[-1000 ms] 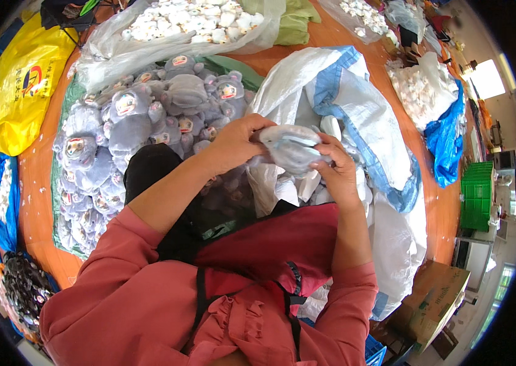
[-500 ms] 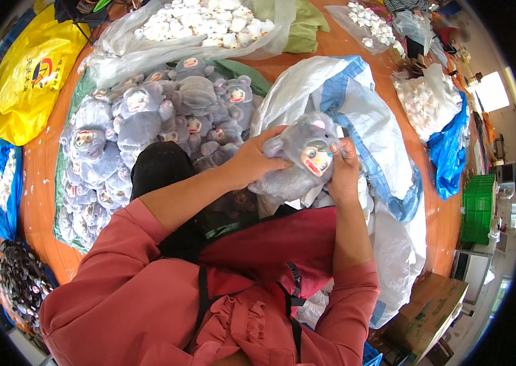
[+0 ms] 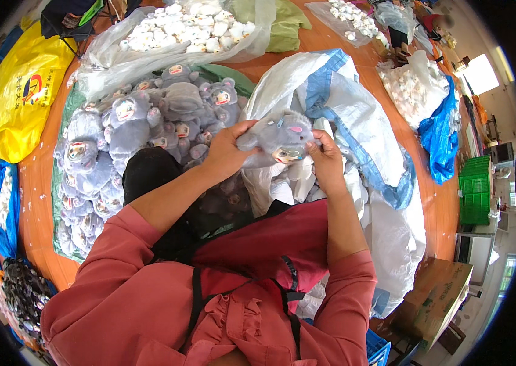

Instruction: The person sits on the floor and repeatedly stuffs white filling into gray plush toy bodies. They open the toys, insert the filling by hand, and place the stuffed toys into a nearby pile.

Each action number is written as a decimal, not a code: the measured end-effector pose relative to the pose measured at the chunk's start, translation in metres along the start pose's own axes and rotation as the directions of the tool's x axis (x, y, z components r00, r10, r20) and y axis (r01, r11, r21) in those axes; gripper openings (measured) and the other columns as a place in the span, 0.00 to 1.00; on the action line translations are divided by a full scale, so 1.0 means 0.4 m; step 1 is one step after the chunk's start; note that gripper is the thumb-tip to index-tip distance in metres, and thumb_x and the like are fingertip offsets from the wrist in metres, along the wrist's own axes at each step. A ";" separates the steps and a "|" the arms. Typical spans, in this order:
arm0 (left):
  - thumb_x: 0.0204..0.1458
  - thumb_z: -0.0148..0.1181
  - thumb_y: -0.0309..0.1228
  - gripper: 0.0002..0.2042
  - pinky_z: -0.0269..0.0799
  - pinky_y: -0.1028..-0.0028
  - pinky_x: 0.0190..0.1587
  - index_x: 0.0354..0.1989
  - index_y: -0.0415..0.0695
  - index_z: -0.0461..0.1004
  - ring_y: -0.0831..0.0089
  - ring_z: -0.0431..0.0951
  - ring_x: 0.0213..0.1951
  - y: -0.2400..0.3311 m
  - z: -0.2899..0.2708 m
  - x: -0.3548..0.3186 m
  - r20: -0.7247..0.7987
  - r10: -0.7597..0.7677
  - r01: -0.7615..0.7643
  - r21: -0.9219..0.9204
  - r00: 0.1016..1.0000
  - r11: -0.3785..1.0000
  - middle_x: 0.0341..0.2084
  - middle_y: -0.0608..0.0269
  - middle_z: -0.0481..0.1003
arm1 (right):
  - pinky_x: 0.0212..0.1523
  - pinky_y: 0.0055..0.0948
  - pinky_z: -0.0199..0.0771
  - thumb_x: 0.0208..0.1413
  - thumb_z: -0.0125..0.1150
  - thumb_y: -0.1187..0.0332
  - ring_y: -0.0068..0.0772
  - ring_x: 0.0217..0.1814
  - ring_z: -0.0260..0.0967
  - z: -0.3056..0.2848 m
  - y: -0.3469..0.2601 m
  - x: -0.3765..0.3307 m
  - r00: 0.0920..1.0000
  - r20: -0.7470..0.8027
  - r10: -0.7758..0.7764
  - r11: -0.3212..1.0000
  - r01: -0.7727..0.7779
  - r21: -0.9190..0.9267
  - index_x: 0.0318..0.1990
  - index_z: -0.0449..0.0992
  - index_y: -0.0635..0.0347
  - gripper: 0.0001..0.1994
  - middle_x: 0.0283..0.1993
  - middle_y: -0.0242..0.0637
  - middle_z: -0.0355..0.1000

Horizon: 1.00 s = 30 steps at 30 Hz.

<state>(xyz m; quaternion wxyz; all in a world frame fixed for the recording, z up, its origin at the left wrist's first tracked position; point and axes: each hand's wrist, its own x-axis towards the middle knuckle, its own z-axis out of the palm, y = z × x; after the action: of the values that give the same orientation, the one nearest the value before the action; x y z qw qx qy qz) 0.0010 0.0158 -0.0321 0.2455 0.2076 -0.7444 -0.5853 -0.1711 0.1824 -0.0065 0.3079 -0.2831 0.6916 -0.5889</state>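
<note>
Both hands held a grey plush toy point(image 3: 276, 139) above the white woven sack point(image 3: 355, 122) — left hand point(image 3: 228, 149) with fingers closed round its body, right hand point(image 3: 326, 161) pinching its lower edge. A pile of finished toys point(image 3: 117, 140) lay to the left on the table point(image 3: 38, 183). Good practice, judging by the grip — support the body firmly while working the edge.

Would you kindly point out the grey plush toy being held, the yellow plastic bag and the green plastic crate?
grey plush toy point(image 3: 276, 137), head view, its body.
yellow plastic bag point(image 3: 23, 91), head view, its middle.
green plastic crate point(image 3: 475, 189), head view, its side.
</note>
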 end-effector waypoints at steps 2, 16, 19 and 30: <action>0.41 0.70 0.22 0.24 0.72 0.73 0.49 0.52 0.38 0.75 0.74 0.79 0.43 0.001 0.000 0.005 -0.027 0.061 -0.060 0.041 0.998 0.997 0.41 0.56 0.81 | 0.38 0.19 0.70 0.62 0.58 0.76 0.15 0.39 0.66 -0.007 0.005 -0.002 1.000 0.007 0.013 1.000 -0.013 -0.003 0.52 0.74 0.60 0.12 0.47 0.26 0.72; 0.46 0.62 0.21 0.14 0.71 0.72 0.40 0.43 0.40 0.79 0.63 0.78 0.35 -0.005 0.003 0.014 -0.138 0.264 -0.213 0.300 0.955 0.930 0.30 0.57 0.76 | 0.59 0.33 0.67 0.52 0.66 0.75 0.33 0.62 0.65 -0.011 0.021 0.013 0.954 0.116 -0.277 0.917 0.298 -0.264 0.55 0.73 0.57 0.21 0.62 0.35 0.67; 0.45 0.63 0.22 0.13 0.72 0.68 0.40 0.42 0.41 0.78 0.58 0.78 0.36 -0.012 0.003 0.015 -0.124 0.263 -0.196 0.395 0.957 0.898 0.31 0.56 0.76 | 0.58 0.34 0.67 0.49 0.69 0.75 0.34 0.61 0.65 0.010 -0.009 0.004 0.957 0.083 -0.277 0.914 0.289 -0.285 0.53 0.73 0.56 0.22 0.60 0.36 0.68; 0.43 0.67 0.29 0.19 0.72 0.59 0.41 0.45 0.40 0.72 0.49 0.77 0.41 0.009 0.028 -0.001 -0.033 0.127 -0.094 0.501 0.991 0.861 0.37 0.49 0.75 | 0.37 0.24 0.71 0.53 0.65 0.78 0.27 0.37 0.71 0.035 -0.012 -0.015 0.921 0.066 -0.383 0.864 0.383 -0.328 0.44 0.79 0.59 0.11 0.39 0.35 0.73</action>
<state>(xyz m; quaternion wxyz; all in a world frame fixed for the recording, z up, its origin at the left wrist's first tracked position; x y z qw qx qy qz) -0.0058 0.0255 -0.0308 0.2407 0.2396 -0.8724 -0.3516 -0.1566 0.1773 -0.0030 0.1318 -0.4622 0.7116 -0.5124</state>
